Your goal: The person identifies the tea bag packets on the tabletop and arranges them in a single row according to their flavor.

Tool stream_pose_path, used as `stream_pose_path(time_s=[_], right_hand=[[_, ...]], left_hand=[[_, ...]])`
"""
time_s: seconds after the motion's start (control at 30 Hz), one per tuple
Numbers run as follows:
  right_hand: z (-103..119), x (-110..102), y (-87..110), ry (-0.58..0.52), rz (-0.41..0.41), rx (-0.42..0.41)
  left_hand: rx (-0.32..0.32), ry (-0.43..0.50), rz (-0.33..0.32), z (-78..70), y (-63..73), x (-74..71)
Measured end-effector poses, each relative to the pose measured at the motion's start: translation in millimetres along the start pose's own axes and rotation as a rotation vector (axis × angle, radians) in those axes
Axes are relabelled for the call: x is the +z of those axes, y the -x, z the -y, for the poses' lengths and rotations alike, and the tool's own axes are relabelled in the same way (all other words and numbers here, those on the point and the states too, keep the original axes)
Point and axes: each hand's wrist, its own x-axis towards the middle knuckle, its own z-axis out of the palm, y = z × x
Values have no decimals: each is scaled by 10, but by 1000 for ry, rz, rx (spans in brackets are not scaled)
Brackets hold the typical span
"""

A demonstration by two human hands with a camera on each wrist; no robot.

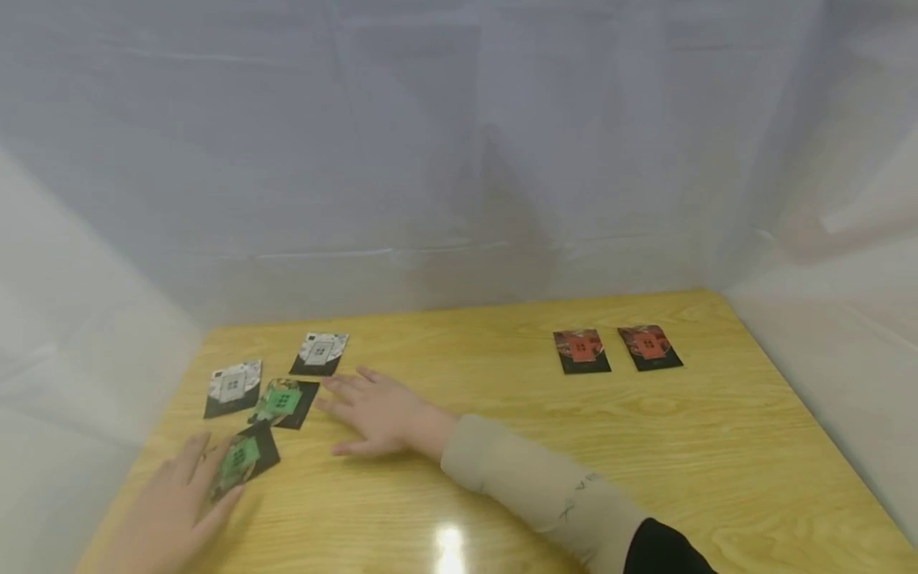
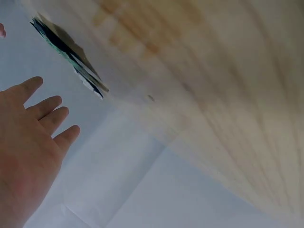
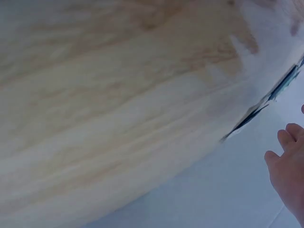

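My left hand [image 1: 175,498] reaches in at the front left, fingers extended over the near edge of a green-and-black flat packet [image 1: 244,456]; whether it touches cannot be told. Just behind lies a second green-and-black packet [image 1: 283,402], apparently meeting the first at a corner. To its right is my right hand [image 1: 380,410], palm down with fingers spread, fingertips close to that packet and holding nothing. In the left wrist view, the left hand [image 2: 31,142] has straight, parted fingers. The right wrist view shows part of the right hand [image 3: 289,166] near packets seen edge-on [image 3: 251,114].
Two white-and-black packets [image 1: 233,387] lie behind the green ones at the left. Two red-and-black packets [image 1: 582,351] sit side by side at the back right. White sheeting [image 1: 459,159] surrounds the wooden table [image 1: 502,399] at the back and both sides.
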Motion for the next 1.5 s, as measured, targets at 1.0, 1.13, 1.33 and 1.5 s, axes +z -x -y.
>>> stream_pose_path(time_s=[1.0, 1.13, 1.33, 1.5], right_hand=[[279, 125, -364, 57, 112, -35], [287, 123, -370, 50, 126, -35], [304, 71, -360, 27, 154, -42], [294, 74, -367, 22, 158, -48]], left_hand=[[18, -37, 197, 42, 126, 81], [25, -40, 202, 48, 122, 99], [51, -24, 158, 49, 144, 136], [41, -17, 183, 21, 117, 115]])
